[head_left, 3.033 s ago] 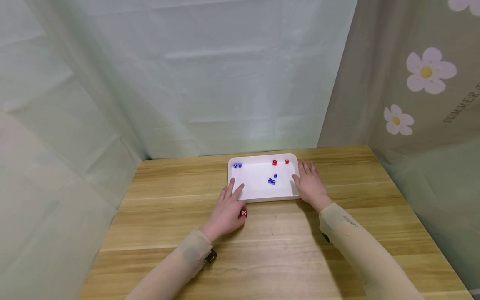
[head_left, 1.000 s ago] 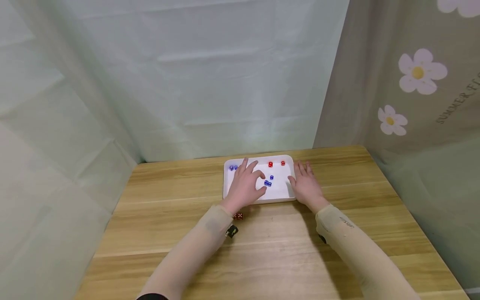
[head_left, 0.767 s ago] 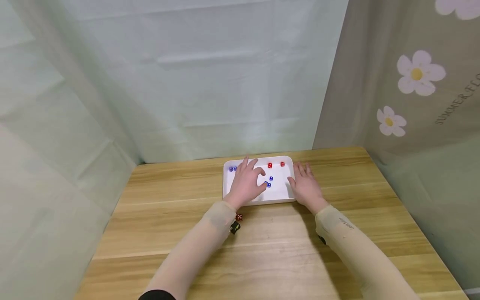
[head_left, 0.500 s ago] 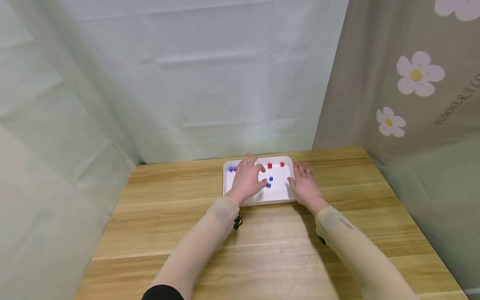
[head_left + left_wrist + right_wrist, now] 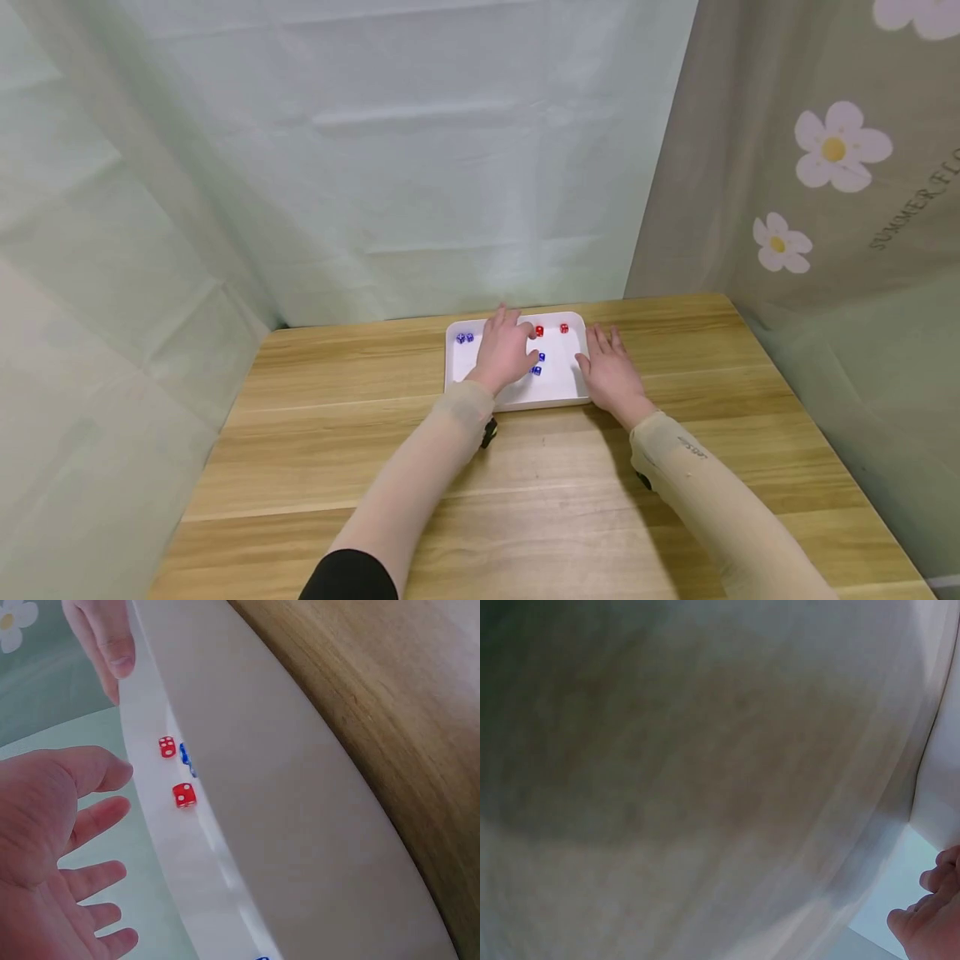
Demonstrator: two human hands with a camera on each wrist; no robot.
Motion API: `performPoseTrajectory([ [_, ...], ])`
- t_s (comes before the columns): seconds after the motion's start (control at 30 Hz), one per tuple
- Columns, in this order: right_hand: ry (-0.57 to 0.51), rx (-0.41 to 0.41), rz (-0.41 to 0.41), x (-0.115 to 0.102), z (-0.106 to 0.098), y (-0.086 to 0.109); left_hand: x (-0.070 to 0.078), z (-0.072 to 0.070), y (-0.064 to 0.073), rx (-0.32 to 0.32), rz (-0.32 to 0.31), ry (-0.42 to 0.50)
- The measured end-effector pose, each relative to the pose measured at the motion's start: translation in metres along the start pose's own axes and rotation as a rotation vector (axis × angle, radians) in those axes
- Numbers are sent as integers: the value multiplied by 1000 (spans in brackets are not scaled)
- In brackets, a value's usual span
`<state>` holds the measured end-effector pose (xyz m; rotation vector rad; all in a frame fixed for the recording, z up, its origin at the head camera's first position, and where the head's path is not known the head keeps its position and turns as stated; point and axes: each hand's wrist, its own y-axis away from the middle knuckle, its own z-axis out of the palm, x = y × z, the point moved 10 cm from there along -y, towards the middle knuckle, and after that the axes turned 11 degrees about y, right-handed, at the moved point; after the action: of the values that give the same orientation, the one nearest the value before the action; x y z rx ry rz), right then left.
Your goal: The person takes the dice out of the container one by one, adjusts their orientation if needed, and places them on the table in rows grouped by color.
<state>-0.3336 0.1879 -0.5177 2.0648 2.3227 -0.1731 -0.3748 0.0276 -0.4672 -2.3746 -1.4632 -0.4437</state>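
A white tray (image 5: 551, 387) lies at the far side of the wooden table. My left hand (image 5: 504, 350) hovers over its middle, fingers spread and thumb apart from the index finger. The left wrist view shows nothing between them. Close to that thumb sit blue dice (image 5: 537, 371), partly covered by the hand. One red die (image 5: 539, 332) is beside its index finger, and another red die (image 5: 564, 328) lies further right. Two blue dice (image 5: 466, 337) occupy the back left corner. My right hand (image 5: 613, 371) rests at the tray's right rim with straight fingers.
The wooden table (image 5: 585, 500) stretches toward me and to both sides. A pale cloth (image 5: 450, 208) hangs behind it, and a curtain with flowers (image 5: 832, 150) hangs at the right. A black wrist device (image 5: 489, 432) sits under my left wrist.
My left hand has moved from the tray's front left edge to over its middle, drifting right and away. Red dice in front of the tray are now hidden behind that forearm. The right hand stays put.
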Motion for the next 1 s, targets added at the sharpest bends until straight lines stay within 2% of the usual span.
performPoseTrajectory([
  [0.37, 7, -8, 10, 0, 2, -1, -9, 12, -20, -20, -75, -58],
  [0.53, 9, -15, 10, 1, 2, -1, -12, 13, -25, -28, -106, -56],
  [0.8, -7, -18, 13, 3, 2, -2, -6, 13, -28, -27, -113, -90],
  [1.0, -25, -14, 22, 2, 1, -1, -10, 24, -34, -41, -154, -55],
])
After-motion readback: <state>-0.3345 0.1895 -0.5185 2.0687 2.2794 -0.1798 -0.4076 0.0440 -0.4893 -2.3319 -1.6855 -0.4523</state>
